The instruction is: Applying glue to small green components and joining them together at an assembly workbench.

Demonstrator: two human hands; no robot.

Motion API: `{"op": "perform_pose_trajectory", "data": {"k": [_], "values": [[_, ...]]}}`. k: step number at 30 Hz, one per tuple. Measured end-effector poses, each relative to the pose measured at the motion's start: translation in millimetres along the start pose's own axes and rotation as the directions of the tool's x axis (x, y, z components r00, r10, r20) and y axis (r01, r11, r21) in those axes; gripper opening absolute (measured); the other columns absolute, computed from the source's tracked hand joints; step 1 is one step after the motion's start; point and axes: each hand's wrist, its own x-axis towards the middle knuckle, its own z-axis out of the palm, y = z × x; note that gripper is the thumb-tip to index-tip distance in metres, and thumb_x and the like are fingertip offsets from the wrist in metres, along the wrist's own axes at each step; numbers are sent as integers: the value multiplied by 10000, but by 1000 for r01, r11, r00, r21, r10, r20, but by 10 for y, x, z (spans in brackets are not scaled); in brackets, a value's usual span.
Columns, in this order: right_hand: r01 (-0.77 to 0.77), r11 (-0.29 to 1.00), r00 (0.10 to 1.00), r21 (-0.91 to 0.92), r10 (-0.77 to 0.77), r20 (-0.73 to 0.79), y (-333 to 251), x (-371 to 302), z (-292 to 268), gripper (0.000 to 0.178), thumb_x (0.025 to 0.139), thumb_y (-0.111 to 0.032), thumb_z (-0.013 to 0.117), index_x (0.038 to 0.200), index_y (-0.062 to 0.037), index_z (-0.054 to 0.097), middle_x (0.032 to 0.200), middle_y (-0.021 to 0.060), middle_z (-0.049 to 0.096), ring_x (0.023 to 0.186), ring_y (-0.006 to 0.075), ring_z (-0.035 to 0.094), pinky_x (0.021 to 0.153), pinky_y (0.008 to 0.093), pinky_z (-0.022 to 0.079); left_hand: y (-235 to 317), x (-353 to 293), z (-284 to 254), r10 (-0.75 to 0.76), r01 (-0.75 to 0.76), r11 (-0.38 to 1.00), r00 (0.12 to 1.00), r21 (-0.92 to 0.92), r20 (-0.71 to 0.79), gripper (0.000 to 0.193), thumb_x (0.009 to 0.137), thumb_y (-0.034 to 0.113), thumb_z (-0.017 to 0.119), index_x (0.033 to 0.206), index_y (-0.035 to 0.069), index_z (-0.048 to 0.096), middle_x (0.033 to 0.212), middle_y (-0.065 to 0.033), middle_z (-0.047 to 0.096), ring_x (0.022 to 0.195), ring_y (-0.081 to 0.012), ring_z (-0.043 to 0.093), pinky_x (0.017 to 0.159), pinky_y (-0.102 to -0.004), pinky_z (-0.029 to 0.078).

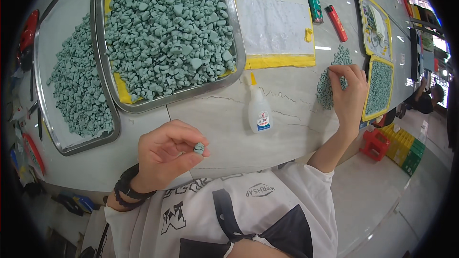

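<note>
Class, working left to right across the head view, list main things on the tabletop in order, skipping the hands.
Left metal tray, large metal tray, white squeeze bottle, loose pile of green pieces, yellow-rimmed tray.

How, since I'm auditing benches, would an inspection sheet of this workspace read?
Surface: pale tabletop, glossy, dark-veined.
Work items: green stone-like pieces fill the large metal tray, partly fill the left tray, and lie in a small pile at right; squeeze bottle with yellow nozzle between.
Clutter: red lighter and narrow green pack.
Hands: left hand pinches one green piece; right hand at the small pile, grip unclear.
Cables: nothing clearly seen; far yellow-edged tray's contents too small to tell.
Surroundings: red stool, yellow crates, another person beyond.
</note>
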Motion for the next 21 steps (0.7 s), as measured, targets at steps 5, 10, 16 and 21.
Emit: {"op": "perform_pose_trajectory", "data": {"k": [5,10,16,21], "values": [[14,996,999,91,-17,28,-14,45,27,84,747,4,662,829,-14,647,773,79,586,726,213,547,662,324,427,5,-12,-5,5,-5,1000,1000,4,6,288,782,-154,572,1062,-87,552,1045,-162,554,920,-194,607,834,-309,523],[181,778,981,601,-97,-169,-970,-363,-391,227,586,38,699,798,-17,637,723,60,536,687,197,522,675,342,421,1,35,64,1,0,1000,1000,27,-4,295,768,-161,572,1048,-69,561,1036,-169,550,907,-214,606,809,-325,531],[302,561,929,770,-356,-105,-1464,-426,-94,300,547,8,732,830,-65,663,740,20,555,664,181,529,701,371,418,-19,8,83,66,-58,995,993,86,-101,343,755,-193,560,1073,-65,571,1076,-186,542,951,-228,604,832,-331,532],[279,545,931,790,-356,-84,-1526,-447,0,311,558,51,722,851,-34,660,754,47,571,664,190,540,723,378,401,-25,-28,82,123,-99,980,984,175,-131,296,789,-144,578,1071,-59,612,1090,-150,552,926,-174,602,834,-281,525]]}}
